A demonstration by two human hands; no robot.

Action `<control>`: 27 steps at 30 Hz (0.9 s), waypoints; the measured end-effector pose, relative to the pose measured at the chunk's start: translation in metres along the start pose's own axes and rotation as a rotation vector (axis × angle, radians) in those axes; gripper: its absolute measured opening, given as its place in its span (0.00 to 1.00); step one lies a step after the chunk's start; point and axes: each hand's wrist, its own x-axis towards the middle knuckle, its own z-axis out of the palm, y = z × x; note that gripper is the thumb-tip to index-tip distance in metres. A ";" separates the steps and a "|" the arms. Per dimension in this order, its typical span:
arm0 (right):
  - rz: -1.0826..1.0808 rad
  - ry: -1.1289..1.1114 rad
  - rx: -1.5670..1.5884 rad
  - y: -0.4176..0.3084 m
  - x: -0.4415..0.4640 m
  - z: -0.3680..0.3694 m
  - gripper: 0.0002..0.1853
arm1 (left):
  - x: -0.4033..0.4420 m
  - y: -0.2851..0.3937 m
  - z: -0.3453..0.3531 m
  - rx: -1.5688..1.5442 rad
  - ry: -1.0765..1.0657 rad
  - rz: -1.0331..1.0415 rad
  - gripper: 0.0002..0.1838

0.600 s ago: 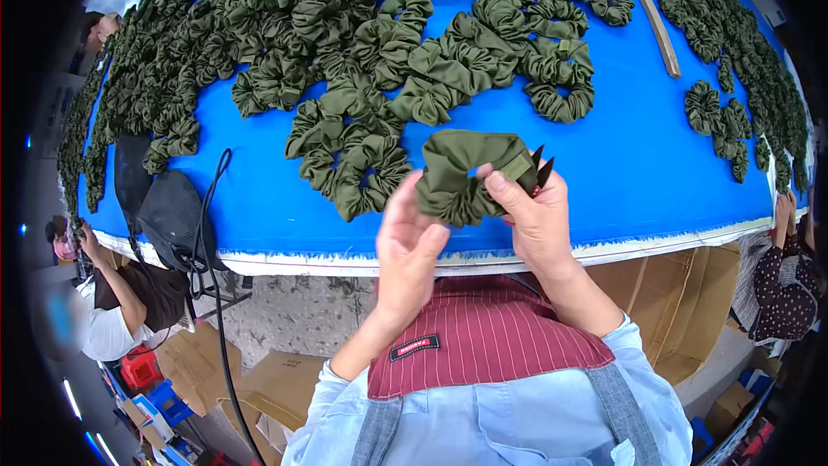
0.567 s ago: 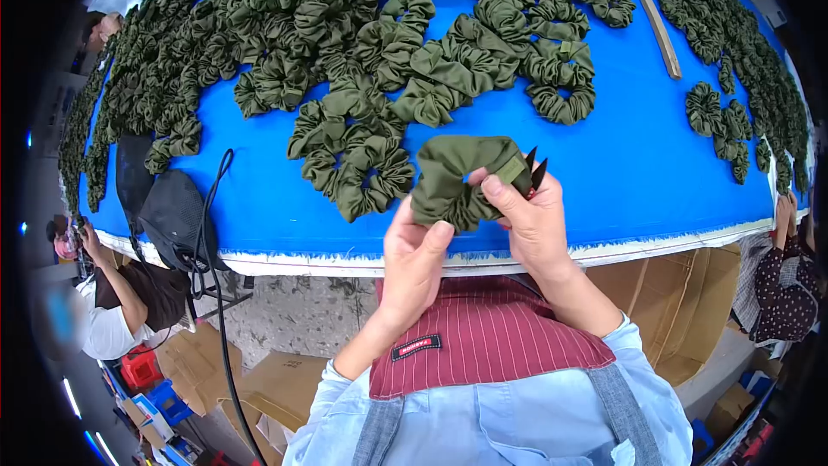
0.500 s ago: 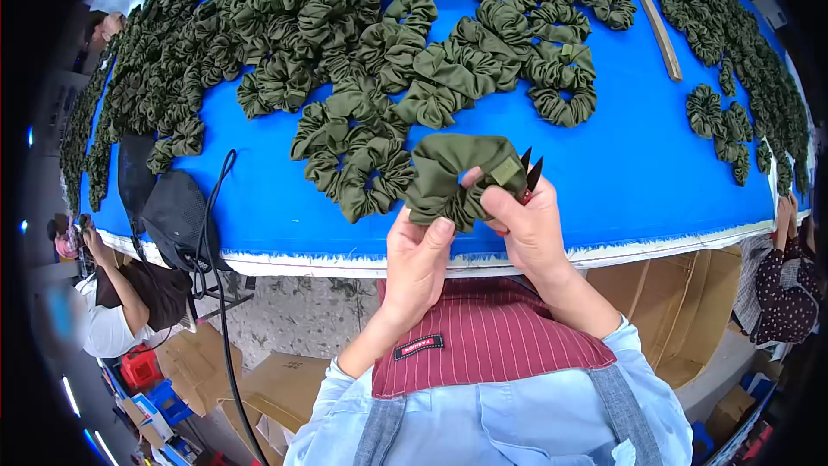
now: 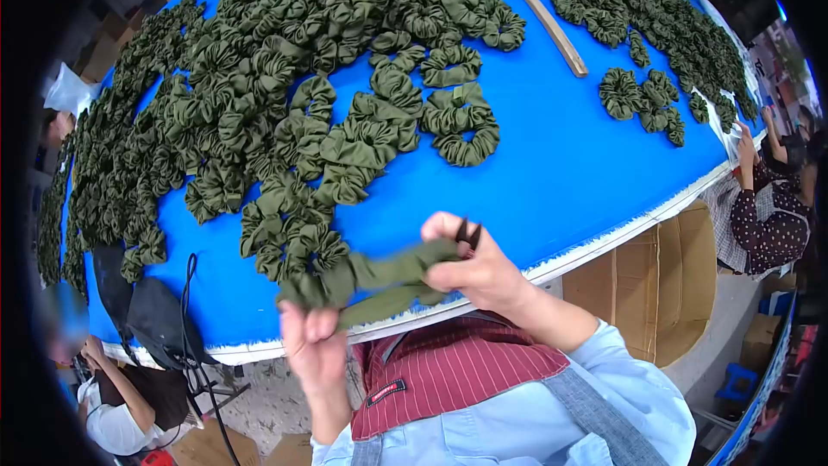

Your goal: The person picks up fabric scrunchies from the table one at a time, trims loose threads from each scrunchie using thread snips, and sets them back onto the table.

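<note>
A dark green scrunchie [image 4: 379, 271] is stretched sideways between my two hands, blurred by motion, above the near edge of the blue table. My left hand [image 4: 315, 341] pinches its left end. My right hand [image 4: 474, 272] grips the right end, with the dark tips of a small pair of snips [image 4: 468, 235] poking up between its fingers. Just beyond my left hand lies a pile of green scrunchies [image 4: 319, 138] that spreads over the far and left parts of the table.
The blue table [image 4: 552, 164] has a frayed white edge. A wooden stick [image 4: 552, 30] lies between two piles. Black bags [image 4: 155, 319] with cables hang at the left edge. A cardboard box [image 4: 638, 285] stands below right. People [image 4: 768, 220] are at the right and left edges.
The view has turned and shifted, moving the table's contents in frame. My hands have moved apart, pulling the scrunchie from a bunched ring into a long stretched shape.
</note>
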 end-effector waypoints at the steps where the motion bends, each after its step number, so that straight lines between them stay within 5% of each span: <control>1: 0.022 -0.040 -0.014 -0.003 0.000 -0.003 0.19 | -0.006 0.014 -0.004 0.045 0.048 0.055 0.09; 4: 0.018 -0.094 -0.267 -0.004 0.001 0.009 0.19 | -0.009 0.017 0.016 0.077 -0.042 0.035 0.09; 6: 0.020 -0.140 -0.512 -0.003 0.001 0.019 0.18 | -0.003 -0.003 0.041 0.547 -0.262 -0.021 0.11; 8: -0.004 -0.159 -0.577 -0.004 0.007 0.026 0.17 | -0.010 -0.018 0.056 0.888 -0.184 -0.186 0.16; 14: 0.055 -0.218 -0.718 -0.011 0.006 0.021 0.11 | 0.000 -0.017 0.056 0.640 -0.140 -0.231 0.11; 16: 0.160 -0.238 -0.667 -0.016 0.000 0.014 0.09 | 0.011 0.006 0.058 0.422 0.356 0.210 0.10; 18: 0.149 -0.229 -0.661 -0.023 -0.002 0.011 0.08 | 0.008 0.020 0.025 0.221 -0.099 0.138 0.12; 21: 0.167 -0.237 -0.642 -0.037 -0.006 0.005 0.06 | 0.010 -0.008 0.018 0.666 -0.032 -0.057 0.16; 23: -0.001 -0.056 -0.921 -0.065 0.002 -0.006 0.05 | 0.006 -0.038 0.062 0.851 -0.217 0.064 0.19; 25: -0.051 0.289 -0.902 -0.118 0.006 -0.022 0.04 | 0.005 -0.034 0.040 0.998 -0.180 0.224 0.21; 27: -0.497 0.627 -1.057 -0.178 0.015 -0.055 0.08 | 0.001 -0.024 0.005 1.263 -0.104 0.582 0.21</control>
